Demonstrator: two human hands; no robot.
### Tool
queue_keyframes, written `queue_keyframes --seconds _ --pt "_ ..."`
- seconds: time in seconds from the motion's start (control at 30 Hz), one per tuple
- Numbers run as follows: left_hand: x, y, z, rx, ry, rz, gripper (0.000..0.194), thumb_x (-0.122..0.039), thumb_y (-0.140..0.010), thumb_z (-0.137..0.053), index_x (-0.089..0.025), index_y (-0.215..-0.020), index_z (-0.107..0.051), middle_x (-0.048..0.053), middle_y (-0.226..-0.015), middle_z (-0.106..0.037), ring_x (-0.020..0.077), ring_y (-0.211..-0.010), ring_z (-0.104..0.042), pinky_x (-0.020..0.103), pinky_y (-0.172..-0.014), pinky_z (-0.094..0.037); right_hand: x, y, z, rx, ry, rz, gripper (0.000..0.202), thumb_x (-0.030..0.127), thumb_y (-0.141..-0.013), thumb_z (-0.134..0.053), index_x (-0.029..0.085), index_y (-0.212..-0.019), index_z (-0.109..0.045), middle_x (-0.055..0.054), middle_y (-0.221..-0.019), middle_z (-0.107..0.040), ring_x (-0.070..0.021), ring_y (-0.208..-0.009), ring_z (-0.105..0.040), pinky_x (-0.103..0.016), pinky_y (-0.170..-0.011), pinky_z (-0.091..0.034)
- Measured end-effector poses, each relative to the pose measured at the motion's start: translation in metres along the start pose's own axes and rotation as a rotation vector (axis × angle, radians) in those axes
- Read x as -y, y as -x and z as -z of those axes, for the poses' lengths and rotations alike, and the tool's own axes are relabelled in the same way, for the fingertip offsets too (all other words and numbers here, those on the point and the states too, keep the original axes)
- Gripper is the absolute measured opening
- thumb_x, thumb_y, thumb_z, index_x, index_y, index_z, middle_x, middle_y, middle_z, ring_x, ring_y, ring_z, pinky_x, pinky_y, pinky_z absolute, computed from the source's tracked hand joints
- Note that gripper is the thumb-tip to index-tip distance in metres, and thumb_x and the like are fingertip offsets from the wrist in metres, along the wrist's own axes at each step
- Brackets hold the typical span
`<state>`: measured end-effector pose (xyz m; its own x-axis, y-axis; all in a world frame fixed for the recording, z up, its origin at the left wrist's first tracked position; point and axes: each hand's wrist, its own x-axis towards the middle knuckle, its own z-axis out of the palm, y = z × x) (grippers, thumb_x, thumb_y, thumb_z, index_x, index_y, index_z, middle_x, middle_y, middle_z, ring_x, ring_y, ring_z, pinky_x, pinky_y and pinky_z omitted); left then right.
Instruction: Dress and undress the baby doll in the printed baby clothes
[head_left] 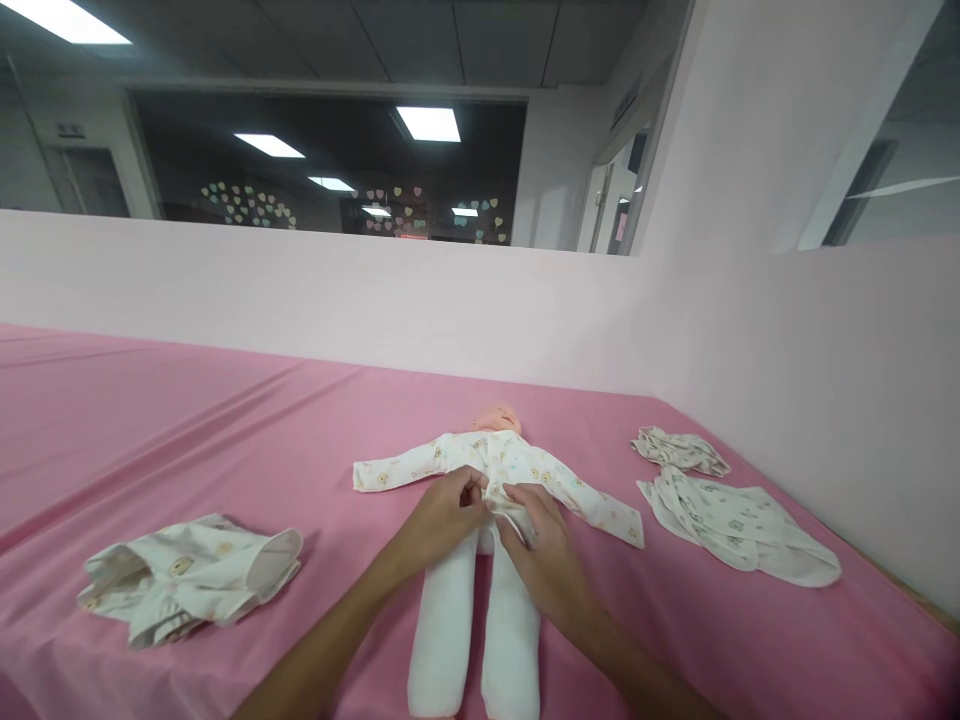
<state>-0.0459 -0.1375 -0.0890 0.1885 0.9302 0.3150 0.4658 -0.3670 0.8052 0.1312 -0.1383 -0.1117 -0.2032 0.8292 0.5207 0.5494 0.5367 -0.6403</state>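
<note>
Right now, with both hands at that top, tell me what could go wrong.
The left hand and right hand cover the lower front of the patterned top, so a crooked fold might go unnoticed. The pink cloth has folds at left; tugging could wrinkle it further. The left forearm passes near the crumpled garment and might brush it.

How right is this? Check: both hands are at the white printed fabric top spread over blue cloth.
Wrong colour: the head view shows pink cloth. Left hand and right hand are at the white printed fabric top spread over it.
</note>
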Motion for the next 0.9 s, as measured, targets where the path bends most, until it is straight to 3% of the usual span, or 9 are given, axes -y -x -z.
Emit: queue_keyframes --seconds 0.13,0.23,0.37,0.5,0.67,0.77,0.9 --pt "0.004 0.029 -0.005 -0.103 -0.441 -0.141 0.02 -0.028 -0.087 -0.054 -0.021 -0.105 -0.055 0.005 -0.105 -0.059 0.0237 -0.099 -0.051 0.039 -0.086 -0.042 -0.006 0.017 0.011 -0.095 0.179 0.091 0.012 0.025 -0.087 -0.049 0.023 -0.087 -0.061 -0.006 -0.093 -0.062 -0.0235 -0.095 -0.057 -0.041 -0.088 -0.046" --pt "0.014 0.038 -0.007 -0.115 -0.64 -0.175 0.017 -0.02 -0.093 -0.042 -0.021 -0.098 -0.058 0.006 -0.1 -0.061 0.0243 -0.093 -0.054 0.04 -0.081 -0.043 -0.006 0.025 0.019 -0.055 0.211 0.074 0.022 0.027 -0.09 -0.046 0.023 -0.069 -0.05 -0.004 -0.079 -0.059 -0.0218 -0.081 -0.055 -0.039 -0.077 -0.046" --pt "0.018 0.042 -0.004 -0.143 -0.821 -0.271 0.026 -0.012 -0.094 -0.035 -0.02 -0.089 -0.059 0.007 -0.091 -0.062 0.0248 -0.088 -0.056 0.039 -0.076 -0.044 -0.001 0.029 0.022 -0.048 0.139 0.047 0.022 0.028 -0.091 -0.046 0.023 -0.07 -0.048 -0.003 -0.077 -0.059 -0.0201 -0.075 -0.055 -0.036 -0.071 -0.045" --pt "0.004 0.054 0.003 -0.074 -0.678 -0.363 0.024 -0.019 -0.098 -0.035 -0.021 -0.091 -0.058 0.004 -0.089 -0.062 0.0194 -0.079 -0.055 0.034 -0.072 -0.045 0.008 0.034 0.02 0.024 0.105 0.135 0.019 0.026 -0.092 -0.046 0.023 -0.075 -0.055 -0.003 -0.078 -0.06 -0.019 -0.075 -0.056 -0.035 -0.072 -0.047" --pt "-0.008 0.065 0.011 0.064 -0.551 -0.285 0.024 -0.021 -0.098 -0.036 -0.022 -0.088 -0.057 0.001 -0.09 -0.061 0.0169 -0.081 -0.054 0.032 -0.076 -0.045 0.015 0.04 0.018 0.147 0.076 0.24 0.023 0.022 -0.095 -0.042 0.024 -0.084 -0.062 -0.002 -0.085 -0.062 -0.0179 -0.081 -0.057 -0.034 -0.076 -0.048" --pt "-0.011 0.064 0.017 0.085 -0.399 -0.175 0.022 -0.028 -0.099 -0.037 -0.024 -0.093 -0.058 0.001 -0.095 -0.062 0.0164 -0.089 -0.055 0.031 -0.081 -0.046 0.01 0.042 0.023 0.189 -0.006 0.204 0.022 0.024 -0.095 -0.042 0.025 -0.087 -0.062 -0.002 -0.087 -0.062 -0.0177 -0.081 -0.059 -0.033 -0.076 -0.05" --pt "-0.018 0.063 0.033 0.041 -0.233 -0.095 0.024 -0.036 -0.098 -0.039 -0.025 -0.089 -0.058 0.0 -0.093 -0.062 0.0168 -0.089 -0.056 0.031 -0.081 -0.047 -0.01 0.045 0.037 0.083 0.001 0.079 0.018 0.023 -0.091 -0.045 0.028 -0.093 -0.062 -0.005 -0.099 -0.063 -0.0222 -0.094 -0.061 -0.037 -0.082 -0.051"
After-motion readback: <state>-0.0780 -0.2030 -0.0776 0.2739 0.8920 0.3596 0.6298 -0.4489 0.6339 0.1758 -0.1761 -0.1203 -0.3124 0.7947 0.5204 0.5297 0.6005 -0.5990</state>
